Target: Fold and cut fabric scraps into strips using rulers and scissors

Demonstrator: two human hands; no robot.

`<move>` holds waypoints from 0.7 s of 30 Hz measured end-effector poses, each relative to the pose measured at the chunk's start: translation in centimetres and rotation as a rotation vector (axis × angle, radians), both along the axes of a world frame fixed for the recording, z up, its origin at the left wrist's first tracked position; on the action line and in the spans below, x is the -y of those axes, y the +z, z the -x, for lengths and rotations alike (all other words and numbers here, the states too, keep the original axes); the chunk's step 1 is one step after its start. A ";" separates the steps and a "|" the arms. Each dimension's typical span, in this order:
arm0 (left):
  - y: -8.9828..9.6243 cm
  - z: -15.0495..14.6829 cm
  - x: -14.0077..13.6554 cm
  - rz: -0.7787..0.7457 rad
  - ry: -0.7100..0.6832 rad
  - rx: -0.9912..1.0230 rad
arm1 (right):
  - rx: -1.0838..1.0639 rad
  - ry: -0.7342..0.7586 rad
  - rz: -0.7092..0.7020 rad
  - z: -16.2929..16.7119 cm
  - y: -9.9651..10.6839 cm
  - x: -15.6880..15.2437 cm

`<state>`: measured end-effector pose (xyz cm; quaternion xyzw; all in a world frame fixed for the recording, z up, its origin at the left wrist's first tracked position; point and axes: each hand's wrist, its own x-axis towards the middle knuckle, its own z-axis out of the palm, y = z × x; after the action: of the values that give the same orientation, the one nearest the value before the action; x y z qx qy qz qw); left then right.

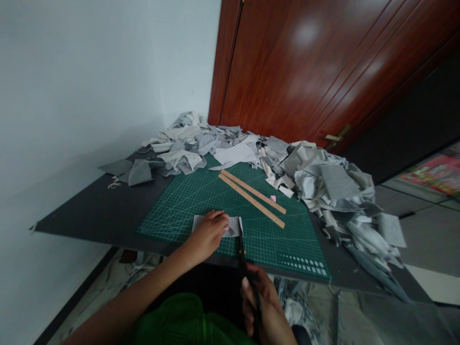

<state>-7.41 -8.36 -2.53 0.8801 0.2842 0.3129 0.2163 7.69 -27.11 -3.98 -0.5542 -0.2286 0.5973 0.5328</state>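
A small grey piece of fabric [233, 227] lies on the green cutting mat [172, 211] near its front edge. My left hand [212, 229] is closed over the middle of that fabric, its fingers curled and pressed down on it. Black-handled scissors [241, 245] are in my right hand [264, 299], which is wrapped round the handles below the table's front edge. Their blades point away from me and cross the right end of the fabric. How far apart the blades stand is hard to make out.
Two wooden rulers [251, 197] lie slantwise on the mat beyond the fabric, with a small pink scrap [273, 198] beside them. Heaps of grey and white fabric [323, 177] line the back and right of the dark table [97, 215]. A wooden door [287, 72] stands behind.
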 end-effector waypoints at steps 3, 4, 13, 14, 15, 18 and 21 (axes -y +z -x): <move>0.1 0.0 0.1 0.005 0.012 -0.016 | -0.084 -0.023 0.011 -0.3 -0.1 0.1; 0.1 0.0 0.2 0.008 0.020 -0.020 | -0.118 -0.041 0.016 -0.4 -0.1 0.1; -1.0 0.0 0.2 -0.046 0.090 -0.096 | -0.135 -0.241 0.042 -2.3 -1.3 3.9; -1.1 0.0 0.2 -0.050 0.095 -0.095 | -0.122 -0.241 0.049 -3.1 -1.8 4.7; -1.2 0.0 0.2 -0.058 0.101 -0.093 | -0.109 -0.252 0.054 -4.2 -2.3 5.5; -1.0 0.0 0.4 -0.112 0.107 -0.098 | -0.027 -0.448 0.043 -8.9 -3.4 8.1; -0.5 0.0 0.8 -0.166 0.103 -0.132 | 0.109 -0.760 0.000 -14.1 -3.4 10.7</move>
<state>-7.36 -9.14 -3.01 0.8980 0.3157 0.2871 0.1073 21.79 -37.83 -7.37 -0.6302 -0.0348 0.3271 0.7033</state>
